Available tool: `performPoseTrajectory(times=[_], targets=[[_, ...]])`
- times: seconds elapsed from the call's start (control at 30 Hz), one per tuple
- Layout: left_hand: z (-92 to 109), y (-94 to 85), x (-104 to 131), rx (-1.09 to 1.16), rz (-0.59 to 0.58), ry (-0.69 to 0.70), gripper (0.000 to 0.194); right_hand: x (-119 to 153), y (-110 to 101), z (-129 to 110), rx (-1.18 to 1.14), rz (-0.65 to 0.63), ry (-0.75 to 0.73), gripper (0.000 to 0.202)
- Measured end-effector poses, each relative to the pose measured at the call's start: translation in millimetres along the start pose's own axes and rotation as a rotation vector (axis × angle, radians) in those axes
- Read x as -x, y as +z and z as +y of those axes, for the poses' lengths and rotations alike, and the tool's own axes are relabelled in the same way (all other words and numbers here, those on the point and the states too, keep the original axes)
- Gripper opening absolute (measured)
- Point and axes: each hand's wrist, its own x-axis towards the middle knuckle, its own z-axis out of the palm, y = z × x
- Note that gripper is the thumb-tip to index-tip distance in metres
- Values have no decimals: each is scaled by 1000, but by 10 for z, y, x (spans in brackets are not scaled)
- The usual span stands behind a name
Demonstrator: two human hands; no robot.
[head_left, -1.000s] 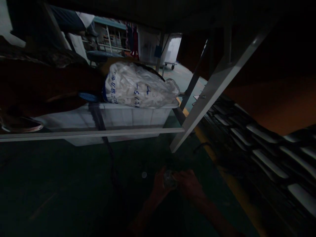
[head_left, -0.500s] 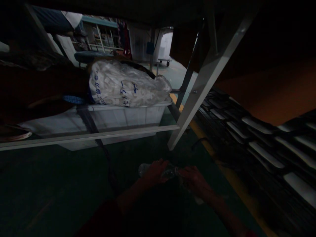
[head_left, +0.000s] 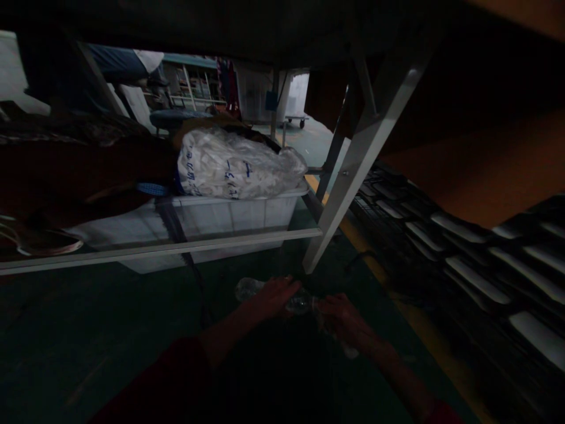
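A clear plastic bottle (head_left: 249,288) lies sideways in front of me, low over the dark green floor. My left hand (head_left: 279,296) is wrapped round its body. At the bottle's neck end, my right hand (head_left: 342,315) has its fingers closed on the neck or cap; the cap itself is hidden. Below the right hand a pale, see-through item (head_left: 351,351) sticks out, too dark to name; whether that hand holds it too I cannot tell.
A metal table frame with a slanting leg (head_left: 348,188) and a low crossbar (head_left: 247,240) stands before me. Behind the bar sits a white plastic tub (head_left: 233,218) with a stuffed clear bag (head_left: 238,168) on top. Stacked dark racks (head_left: 468,277) stand at right beside a yellow floor line (head_left: 415,324).
The view has shifted slightly, so the tub and bag appear lower and further right. More of the bottle's base shows left of my left hand. Both hands keep their hold.
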Motion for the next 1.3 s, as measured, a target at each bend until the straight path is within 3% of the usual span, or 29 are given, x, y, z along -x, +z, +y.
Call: performPoseTrajectory(times=[0.17, 0.43, 0.67, 0.8, 0.9, 1.03, 1.13, 1.3], targets=[[-19, -72, -21, -63, -3, 13, 78, -45, 12, 16, 30, 10, -52, 28], [74, -347, 64, -140, 11, 42, 71, -82, -72, -94, 11, 6, -30, 35], [65, -395, 89, -132, 10, 35, 75, -102, -77, -94, 2, 15, -40, 37], [76, -356, 39, -39, 71, 1, 73, -124, -187, -82, 35, 37, -36, 35], [63, -181, -68, 80, 167, -22, 71, -178, -368, -134, 103, 23, -27, 32], [66, 220, -236, 272, 299, -94, 66, -300, -519, -200, 156, -33, 3, 30], [135, 556, -333, 407, 387, -209, 66, -378, -462, -187, 170, -66, 30, 25], [313, 1042, -401, 662, 410, -414, 77, -346, -175, -109, 15, -60, 75, 21]])
